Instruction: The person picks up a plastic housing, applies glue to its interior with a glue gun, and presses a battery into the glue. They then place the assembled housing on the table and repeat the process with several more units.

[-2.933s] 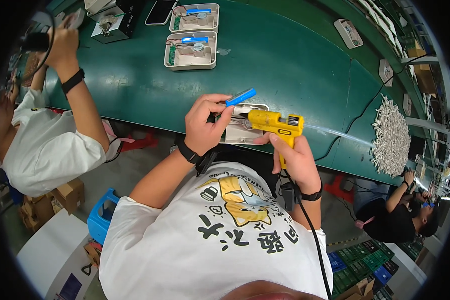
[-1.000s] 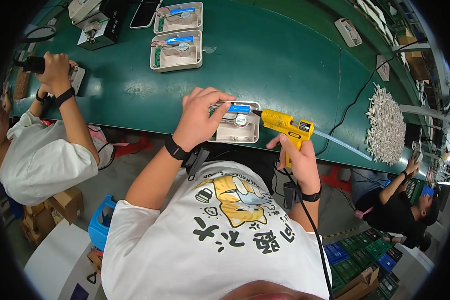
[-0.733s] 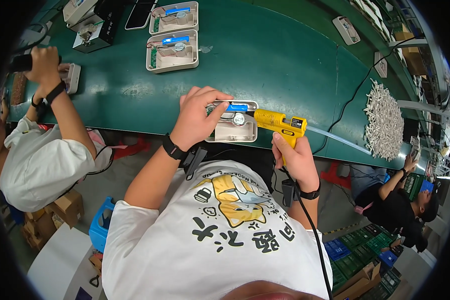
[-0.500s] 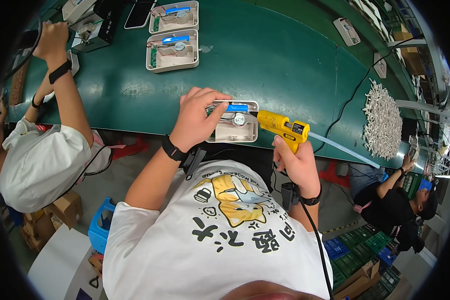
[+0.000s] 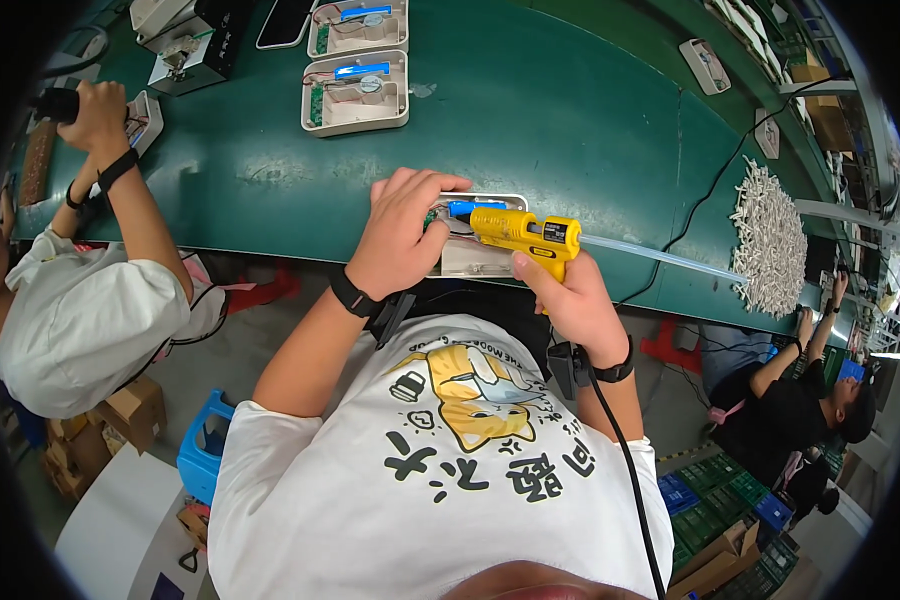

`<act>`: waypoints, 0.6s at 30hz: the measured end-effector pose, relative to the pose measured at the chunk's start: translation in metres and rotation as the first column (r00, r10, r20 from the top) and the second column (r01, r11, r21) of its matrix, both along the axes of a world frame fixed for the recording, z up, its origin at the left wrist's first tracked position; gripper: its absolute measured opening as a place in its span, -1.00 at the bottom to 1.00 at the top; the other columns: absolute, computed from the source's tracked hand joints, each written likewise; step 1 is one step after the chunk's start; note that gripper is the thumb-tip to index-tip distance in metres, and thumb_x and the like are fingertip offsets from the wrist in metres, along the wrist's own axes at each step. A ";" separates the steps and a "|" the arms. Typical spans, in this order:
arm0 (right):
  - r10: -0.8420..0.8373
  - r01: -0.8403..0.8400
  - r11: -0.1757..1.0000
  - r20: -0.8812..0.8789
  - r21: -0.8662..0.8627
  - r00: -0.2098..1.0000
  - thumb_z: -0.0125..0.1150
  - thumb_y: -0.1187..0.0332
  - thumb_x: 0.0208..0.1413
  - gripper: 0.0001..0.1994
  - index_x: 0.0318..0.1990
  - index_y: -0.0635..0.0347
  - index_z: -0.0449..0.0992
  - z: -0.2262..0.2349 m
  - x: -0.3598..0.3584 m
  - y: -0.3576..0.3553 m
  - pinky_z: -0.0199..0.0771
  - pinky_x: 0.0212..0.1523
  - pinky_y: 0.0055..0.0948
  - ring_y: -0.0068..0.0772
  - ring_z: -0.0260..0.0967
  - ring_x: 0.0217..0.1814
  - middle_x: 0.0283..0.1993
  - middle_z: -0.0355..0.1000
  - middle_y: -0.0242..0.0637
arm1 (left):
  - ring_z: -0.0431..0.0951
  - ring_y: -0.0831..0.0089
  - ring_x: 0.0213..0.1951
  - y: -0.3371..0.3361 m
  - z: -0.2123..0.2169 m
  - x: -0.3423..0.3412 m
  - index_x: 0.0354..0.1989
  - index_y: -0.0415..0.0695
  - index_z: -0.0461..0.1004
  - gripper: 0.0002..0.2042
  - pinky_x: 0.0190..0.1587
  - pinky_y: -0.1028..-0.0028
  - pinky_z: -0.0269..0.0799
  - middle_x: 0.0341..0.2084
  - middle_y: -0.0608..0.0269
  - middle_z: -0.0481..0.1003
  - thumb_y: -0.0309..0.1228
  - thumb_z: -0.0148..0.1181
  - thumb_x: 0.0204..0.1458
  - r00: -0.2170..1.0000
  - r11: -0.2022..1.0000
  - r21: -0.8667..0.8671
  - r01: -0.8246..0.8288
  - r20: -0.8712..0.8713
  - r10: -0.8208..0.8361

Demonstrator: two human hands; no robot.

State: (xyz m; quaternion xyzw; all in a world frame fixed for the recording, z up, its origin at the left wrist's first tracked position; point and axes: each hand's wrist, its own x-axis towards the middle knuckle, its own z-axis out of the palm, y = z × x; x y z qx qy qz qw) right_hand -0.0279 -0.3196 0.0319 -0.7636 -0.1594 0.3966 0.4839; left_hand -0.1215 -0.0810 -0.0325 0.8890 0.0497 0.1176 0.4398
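My left hand grips the left end of a white plastic housing at the table's front edge. Its fingers lie over the far rim and its thumb bends inside. In the housing lies a blue cylindrical battery with thin wires beside it. My right hand is closed round the handle of a yellow hot glue gun. The gun's nozzle points left, low over the housing near the battery and my left thumb; whether it touches is hidden. A long translucent glue stick juts from the gun's back.
On the green table, two open housings with batteries and circuit boards lie farther off. White small parts form a pile at right. A co-worker's hand works at left. The gun's black cable runs down past my right forearm.
The glue gun has moved left, from the housing's right end to over its middle, covering part of the battery. My left hand keeps its hold. The co-worker's hand at left has lowered.
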 end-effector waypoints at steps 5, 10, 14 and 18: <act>0.011 -0.013 0.999 0.057 0.033 0.998 0.32 0.09 0.41 -0.63 -0.05 0.32 0.60 0.001 -0.004 0.002 0.43 -0.51 -0.58 -0.69 0.34 -0.51 -0.33 0.50 -0.46 | 0.48 0.22 0.10 -0.004 0.000 -0.003 0.14 -0.07 0.56 -0.52 0.22 0.21 0.21 0.02 0.26 0.59 -0.55 0.04 -0.03 1.000 1.000 0.010 -0.010 0.009 0.010; -0.022 0.021 1.000 0.078 0.008 0.997 0.31 0.09 0.42 -0.63 -0.02 0.31 0.60 0.005 -0.005 -0.003 0.42 -0.52 -0.57 -0.70 0.34 -0.51 -0.36 0.48 -0.48 | 0.48 0.20 0.07 -0.004 -0.001 -0.004 0.11 -0.07 0.58 -0.53 0.19 0.22 0.21 0.00 0.24 0.59 -0.54 0.04 -0.04 0.999 0.999 0.018 -0.027 0.025 0.026; -0.040 0.038 0.999 0.100 0.023 0.994 0.30 0.11 0.43 -0.65 0.02 0.29 0.61 0.007 -0.001 0.003 0.43 -0.51 -0.57 -0.70 0.34 -0.51 -0.34 0.50 -0.47 | 0.48 0.18 0.05 -0.003 -0.003 -0.002 0.08 -0.09 0.60 -0.54 0.18 0.22 0.22 -0.03 0.22 0.59 -0.54 0.04 -0.05 0.998 0.999 0.012 -0.033 0.047 0.033; -0.002 -0.013 0.995 0.144 0.101 0.990 0.28 0.17 0.43 -0.68 0.06 0.27 0.62 0.002 -0.001 0.015 0.45 -0.51 -0.56 -0.69 0.36 -0.50 -0.27 0.56 -0.41 | 0.49 0.13 0.01 -0.003 -0.006 0.002 0.04 -0.14 0.61 -0.56 0.13 0.22 0.28 -0.06 0.17 0.60 -0.57 0.02 -0.05 0.993 0.997 0.017 -0.074 0.099 0.072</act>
